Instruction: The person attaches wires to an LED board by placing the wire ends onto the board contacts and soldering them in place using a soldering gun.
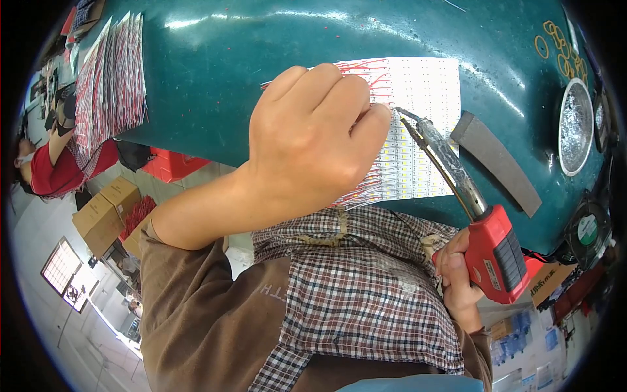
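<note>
A white LED circuit board sheet [431,85] lies on the green table, with rows of small yellowish chips. Red and white wires [366,70] run along its left side. Over that side my left hand [313,130] is closed, knuckles up; its fingertips, and whatever they pinch, are hidden beneath it. My right hand [457,274] is wrapped around the red handle of a soldering gun [499,255], which has a thin feed tube along its barrel. The gun's tip reaches the board just right of my left thumb.
A grey block [498,163] lies right of the board. Farther right are a metal bowl [576,127], yellow rubber bands [562,49] and a small black fan [584,228]. Wired strips [114,85] are stacked at the far left, near a person in red [49,163]. Cardboard boxes [108,212] stand below.
</note>
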A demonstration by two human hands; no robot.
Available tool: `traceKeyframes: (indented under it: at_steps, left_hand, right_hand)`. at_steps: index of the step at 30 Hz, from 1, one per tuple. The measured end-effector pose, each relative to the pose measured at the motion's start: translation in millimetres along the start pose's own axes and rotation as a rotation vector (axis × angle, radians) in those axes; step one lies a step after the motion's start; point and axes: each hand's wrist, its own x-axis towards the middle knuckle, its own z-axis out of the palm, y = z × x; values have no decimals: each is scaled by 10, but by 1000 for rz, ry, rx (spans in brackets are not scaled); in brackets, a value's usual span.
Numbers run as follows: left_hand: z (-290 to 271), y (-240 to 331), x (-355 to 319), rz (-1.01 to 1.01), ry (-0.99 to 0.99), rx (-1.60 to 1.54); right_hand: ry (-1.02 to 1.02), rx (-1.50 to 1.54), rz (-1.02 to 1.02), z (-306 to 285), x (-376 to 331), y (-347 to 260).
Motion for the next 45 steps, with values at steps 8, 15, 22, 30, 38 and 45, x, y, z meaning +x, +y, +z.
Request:
traceKeyframes:
  at_steps: [8, 15, 22, 30, 38, 45]
  left_hand:
    - [-1, 10, 13, -7, -4, -7]
    - [-13, 21, 26, -13, -24, -6]
    - [-62, 38, 40, -21, -85, 10]
    - [-101, 107, 19, -105, -101, -9]
    - [-62, 70, -25, -74, -36, -69]
    - [-48, 72, -18, -82, -50, -67]
  right_hand:
    - [3, -53, 23, -25, -18, 42]
    - [51, 70, -54, 51, 43, -43]
    - [54, 86, -78, 41, 41, -31]
    - [66, 125, -107, 28, 28, -9]
    - [127, 79, -21, 67, -47, -38]
    - [9, -66, -23, -40, -75, 48]
